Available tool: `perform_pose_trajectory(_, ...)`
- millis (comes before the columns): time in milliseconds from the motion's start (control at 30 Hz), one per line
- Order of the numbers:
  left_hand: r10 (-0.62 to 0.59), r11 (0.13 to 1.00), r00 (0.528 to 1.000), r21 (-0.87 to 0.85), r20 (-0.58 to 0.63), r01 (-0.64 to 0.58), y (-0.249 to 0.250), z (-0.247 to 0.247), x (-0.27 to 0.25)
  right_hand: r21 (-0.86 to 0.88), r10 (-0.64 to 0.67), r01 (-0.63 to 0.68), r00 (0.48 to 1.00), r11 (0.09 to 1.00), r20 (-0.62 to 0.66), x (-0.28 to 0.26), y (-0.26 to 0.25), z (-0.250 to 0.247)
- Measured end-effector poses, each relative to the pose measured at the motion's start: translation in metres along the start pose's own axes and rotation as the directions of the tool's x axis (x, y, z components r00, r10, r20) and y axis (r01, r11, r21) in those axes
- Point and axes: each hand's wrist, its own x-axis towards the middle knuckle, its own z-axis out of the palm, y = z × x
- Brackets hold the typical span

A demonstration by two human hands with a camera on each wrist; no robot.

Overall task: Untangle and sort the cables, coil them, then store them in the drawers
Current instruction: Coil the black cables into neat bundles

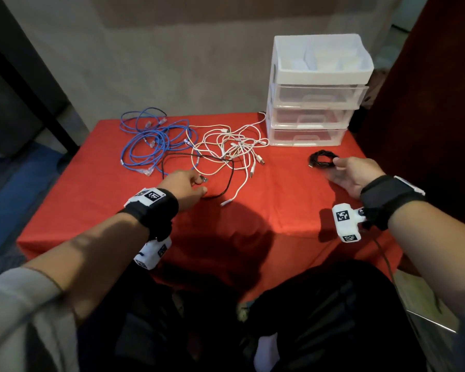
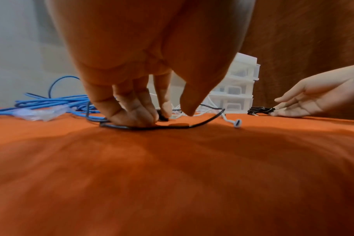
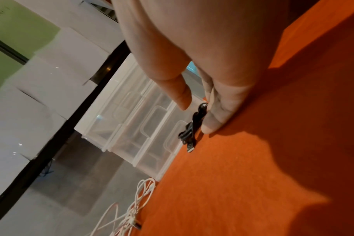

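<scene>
We wear grey sleeves (image 1: 16,312) pushed up the forearms, a black strap (image 1: 156,210) on each wrist, and white camera blocks (image 1: 346,222) printed with black square codes, dark trousers (image 1: 320,318) at the lower frame

**Dim room around a red-draped table**

I see a table under a red cloth (image 1: 279,210), its far edge against a pale beige wall (image 1: 172,49). A dark red curtain (image 1: 427,103) hangs off the right edge. Blue floor (image 1: 24,197) shows beyond the left edge. Light is low, shadows heavy.
</scene>
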Motion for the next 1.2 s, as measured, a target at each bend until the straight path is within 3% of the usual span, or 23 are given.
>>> perform_pose_trajectory(133, 0.028, 1.000, 0.997, 0.003, -0.068, -0.027, -0.015, -0.001, -0.003, -0.047, -0.026, 0.026, 1.000, 0.999, 0.003, -0.014, 0.003, 0.002)
perform_pose_trajectory(333, 0.129, 0.985, 0.981, 0.094, 0.143, -0.143, -0.022, -0.013, -0.014, -0.120, -0.052, 0.064, 0.993, 0.991, 0.104, -0.057, 0.021, 0.011)
perform_pose_trajectory(433, 0.150, 0.988, 0.978, 0.016, 0.143, -0.154, -0.018, -0.017, -0.025, -0.174, -0.102, 0.140, 0.972, 0.975, 0.211, -0.088, 0.032, 0.028)
perform_pose_trajectory(533, 0.219, 0.961, 0.975, -0.177, 0.032, -0.211, -0.001, -0.016, -0.047, -0.278, -0.238, 0.348, 0.901, 0.896, 0.361, -0.121, 0.041, 0.048)
perform_pose_trajectory(633, 0.384, 0.881, 0.914, -0.244, -0.131, -0.406, 0.027, -0.025, -0.080, -0.256, -0.325, 0.564, 0.727, 0.785, 0.604, -0.155, 0.048, 0.068)
perform_pose_trajectory(667, 0.430, 0.858, 0.888, -0.230, -0.164, -0.459, 0.039, -0.029, -0.092, -0.211, -0.308, 0.557, 0.692, 0.803, 0.653, -0.164, 0.050, 0.076)
perform_pose_trajectory(700, 0.463, 0.841, 0.868, -0.220, -0.182, -0.495, 0.050, -0.031, -0.102, -0.161, -0.278, 0.497, 0.693, 0.853, 0.665, -0.172, 0.051, 0.084)
perform_pose_trajectory(800, 0.528, 0.791, 0.840, -0.288, -0.125, -0.540, 0.070, -0.027, -0.130, -0.021, -0.215, 0.284, 0.770, 0.958, 0.601, -0.189, 0.046, 0.102)
perform_pose_trajectory(867, 0.526, 0.783, 0.847, -0.343, -0.080, -0.519, 0.071, -0.016, -0.140, 0.022, -0.210, 0.242, 0.788, 0.970, 0.579, -0.191, 0.039, 0.105)
perform_pose_trajectory(933, 0.465, 0.794, 0.862, -0.336, -0.202, -0.507, 0.064, -0.009, -0.141, 0.033, -0.208, 0.237, 0.765, 0.971, 0.609, -0.194, 0.030, 0.101)
perform_pose_trajectory(967, 0.396, 0.816, 0.852, -0.294, -0.344, -0.498, 0.059, -0.009, -0.138, 0.033, -0.211, 0.248, 0.742, 0.968, 0.637, -0.196, 0.026, 0.097)
perform_pose_trajectory(1033, 0.215, 0.901, 0.775, -0.185, -0.594, -0.392, 0.046, -0.012, -0.129, 0.023, -0.219, 0.282, 0.689, 0.959, 0.691, -0.201, 0.020, 0.088)
perform_pose_trajectory(1067, 0.167, 0.927, 0.757, -0.161, -0.631, -0.339, 0.040, -0.013, -0.123, 0.020, -0.223, 0.300, 0.663, 0.954, 0.715, -0.203, 0.018, 0.085)
perform_pose_trajectory(1100, 0.157, 0.930, 0.791, -0.181, -0.592, -0.320, 0.035, -0.011, -0.116, 0.021, -0.231, 0.317, 0.643, 0.948, 0.730, -0.205, 0.017, 0.081)
perform_pose_trajectory(1133, 0.150, 0.909, 0.859, -0.274, -0.490, -0.315, 0.031, -0.007, -0.109, 0.032, -0.246, 0.330, 0.630, 0.943, 0.736, -0.207, 0.014, 0.078)
perform_pose_trajectory(1200, 0.123, 0.758, 0.972, -0.613, -0.200, -0.222, 0.027, 0.001, -0.100, 0.081, -0.293, 0.340, 0.636, 0.937, 0.714, -0.210, 0.006, 0.074)
